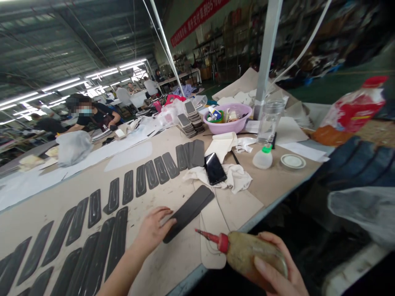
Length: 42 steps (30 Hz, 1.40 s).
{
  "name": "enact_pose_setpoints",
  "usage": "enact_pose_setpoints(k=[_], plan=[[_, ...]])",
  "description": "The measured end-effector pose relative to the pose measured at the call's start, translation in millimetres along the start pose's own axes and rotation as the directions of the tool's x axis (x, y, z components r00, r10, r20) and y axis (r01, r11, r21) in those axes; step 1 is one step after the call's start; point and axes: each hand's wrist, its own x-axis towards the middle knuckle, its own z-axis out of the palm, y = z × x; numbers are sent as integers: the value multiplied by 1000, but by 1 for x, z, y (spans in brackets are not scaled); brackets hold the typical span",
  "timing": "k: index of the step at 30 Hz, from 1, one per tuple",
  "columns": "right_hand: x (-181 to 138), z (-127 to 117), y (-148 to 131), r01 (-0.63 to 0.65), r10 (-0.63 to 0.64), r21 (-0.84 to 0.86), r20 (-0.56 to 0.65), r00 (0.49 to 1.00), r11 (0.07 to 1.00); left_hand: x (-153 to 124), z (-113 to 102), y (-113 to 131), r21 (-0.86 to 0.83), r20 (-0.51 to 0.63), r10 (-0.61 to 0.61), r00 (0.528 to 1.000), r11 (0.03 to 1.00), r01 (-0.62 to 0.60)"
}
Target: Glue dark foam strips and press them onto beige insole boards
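My right hand [277, 267] is wrapped round a dirty yellowish glue bottle [251, 253] with a red cap and a thin red nozzle pointing left. My left hand [156, 226] has its thumb and fingers closed at the left edge of a dark grey strip [188, 213] with rounded ends, which overlaps another like it. The fingers' exact grip there is partly hidden. A pale long piece [212, 238] lies on the table beneath the nozzle, partly under the strips. Several dark strips [92, 255] with glossy streaks on top lie in rows to the left.
Beyond the strips, a black phone [215, 168] rests on a white cloth [240, 177]. Farther back stand a purple basin [228, 119], a small squeeze bottle with a green top [263, 157], a round lid [293, 161] and stacked pieces [193, 117]. A co-worker [92, 113] sits across the table.
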Motion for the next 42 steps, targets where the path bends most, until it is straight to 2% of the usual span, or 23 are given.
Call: enact_pose_setpoints(k=[2,5,13,20,24,26,29,33,35,37,39,42], plan=[[0,0,3,31,-31,16,13,999,999,-31,8,-3,38,47,38,998,999,-40],[-3,5,9,87,-88,19,20,996,996,-49,19,-9,43,46,68,997,997,-70],[-8,18,24,202,-200,-49,49,979,978,-42,17,-10,-3,58,99,993,995,-99],[-2,14,36,261,-258,-80,47,965,962,-57,22,12,169,15,98,995,981,-99],[2,12,40,291,-288,-107,42,957,951,-65,4,19,232,-51,76,996,971,-62],[0,14,39,325,-322,-113,48,946,939,-79,-11,21,237,-94,70,993,971,-46],[-8,21,38,353,-339,-146,112,934,924,-115,-26,18,238,-122,88,989,970,-57],[-22,38,42,380,-324,-230,246,913,896,-168,-17,7,255,-71,145,987,959,-122],[-30,49,49,428,-329,-313,322,888,848,-186,-7,2,197,-86,112,990,976,-94],[-36,59,58,515,-361,-392,403,841,762,-197,0,-1,115,-134,87,987,991,-72],[-42,67,68,634,-429,-441,481,765,636,-202,0,-5,54,-175,88,981,995,-80],[-48,80,81,788,-508,-449,604,615,421,-204,-8,-14,19,-169,112,979,994,-111]])
